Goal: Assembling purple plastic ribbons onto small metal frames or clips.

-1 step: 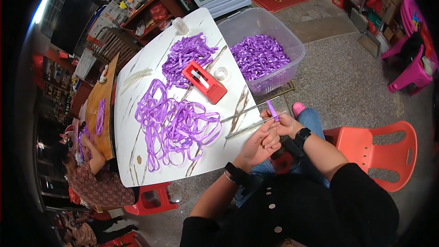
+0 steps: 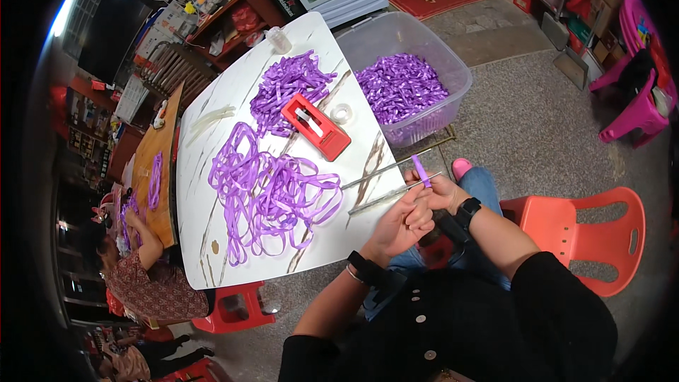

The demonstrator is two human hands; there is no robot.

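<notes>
A short, flat purple ribbon piece (image 2: 421, 171) stands upright across a thin metal rod (image 2: 385, 198) near the table's right edge. My right hand (image 2: 444, 193) is closed on the ribbon's lower end. Beside it, my left hand (image 2: 404, 225) has curled fingers, with thumb and forefinger together just under the rod; what they pinch, if anything, is hidden. A second thin rod (image 2: 382, 170) runs roughly alongside the first. To the left lies a loose tangle of long purple ribbon (image 2: 276, 194) on the white marbled table (image 2: 325, 251).
A red tape dispenser (image 2: 316, 127), a tape roll (image 2: 341, 113) and a heap of short purple ribbon pieces (image 2: 286, 88) sit farther back. A clear plastic bin (image 2: 453, 92) holds many more. An orange chair (image 2: 566, 233) stands right; another person (image 2: 152, 276) works at left.
</notes>
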